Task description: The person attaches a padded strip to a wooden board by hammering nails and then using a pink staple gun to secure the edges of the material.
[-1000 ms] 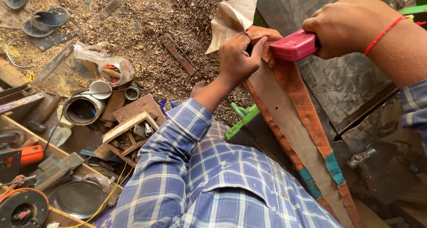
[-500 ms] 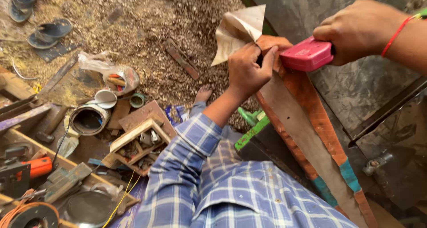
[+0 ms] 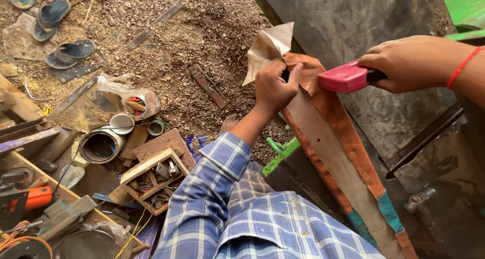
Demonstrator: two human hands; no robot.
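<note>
While the left hand (image 3: 273,87) pinched sandpaper (image 3: 267,49) against the far end of the long plank (image 3: 333,153)
Right hand (image 3: 414,62) clenched a pink block (image 3: 346,78) on the plank, seemingly to steady it, sawdust floor (image 3: 151,52) left

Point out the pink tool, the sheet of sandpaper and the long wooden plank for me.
pink tool (image 3: 344,78), head view, on the middle of its pink body.
sheet of sandpaper (image 3: 267,49), head view, on the loose folded corner above the left hand.
long wooden plank (image 3: 333,137), head view, on its worn middle face.
</note>
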